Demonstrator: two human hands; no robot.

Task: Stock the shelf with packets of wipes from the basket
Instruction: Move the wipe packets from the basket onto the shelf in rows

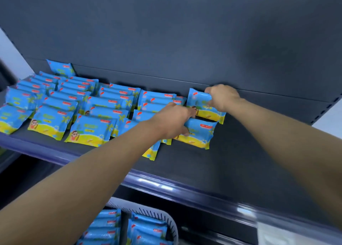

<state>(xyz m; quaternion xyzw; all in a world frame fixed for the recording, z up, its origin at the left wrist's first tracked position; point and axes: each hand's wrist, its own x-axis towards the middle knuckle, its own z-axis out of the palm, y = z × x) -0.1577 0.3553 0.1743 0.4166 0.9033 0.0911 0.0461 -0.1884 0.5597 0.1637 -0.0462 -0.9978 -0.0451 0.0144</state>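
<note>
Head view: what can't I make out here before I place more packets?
- White slotted plastic basket: cut off by the bottom edge, so remaining packets cannot be counted.
- Blue-and-yellow wipes packets behind the left hand: that row is hidden by the forearm.
- Packet lettering: too small and blurred.
- Grip on the front packet: fingers partly under the hand.

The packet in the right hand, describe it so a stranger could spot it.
On the dark shelf, follow the packet rows to their right end. It is the rear packet there, gripped by the right hand, behind the front packet that the left hand holds.
</note>
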